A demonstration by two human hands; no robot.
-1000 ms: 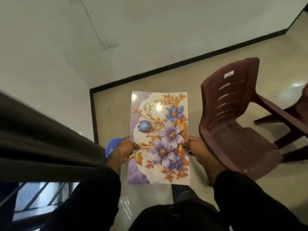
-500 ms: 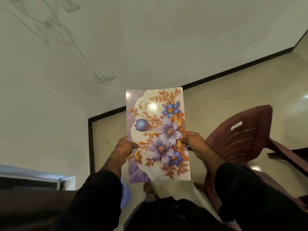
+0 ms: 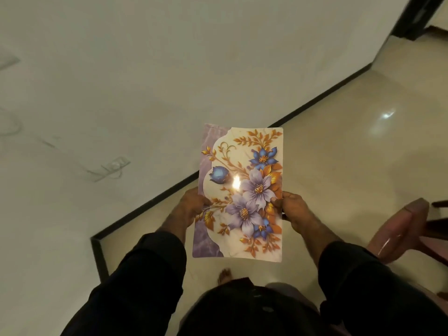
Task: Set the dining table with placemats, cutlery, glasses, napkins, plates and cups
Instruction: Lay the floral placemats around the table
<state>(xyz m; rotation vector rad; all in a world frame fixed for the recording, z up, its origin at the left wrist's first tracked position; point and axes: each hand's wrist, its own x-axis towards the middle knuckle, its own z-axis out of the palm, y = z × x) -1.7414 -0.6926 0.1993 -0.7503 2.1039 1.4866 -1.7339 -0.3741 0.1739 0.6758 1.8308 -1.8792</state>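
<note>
Dark sleeves [image 3: 150,270] reach out over a bare foot [image 3: 225,275]; the left hand [image 3: 191,209] and right hand [image 3: 294,212] pinch opposite long edges of the floral placemat [image 3: 242,190], held above the glossy floor [image 3: 339,151]. Right of the placemat stands a maroon plastic chair [image 3: 402,226]; beyond it runs the black skirting [image 3: 169,192].

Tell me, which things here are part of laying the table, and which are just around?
Part of the job:
floral placemat, held flat in front of the person
left hand, gripping its left edge
right hand, gripping its right edge

Just around:
maroon plastic chair, at the right edge
tiled floor
white wall
</note>
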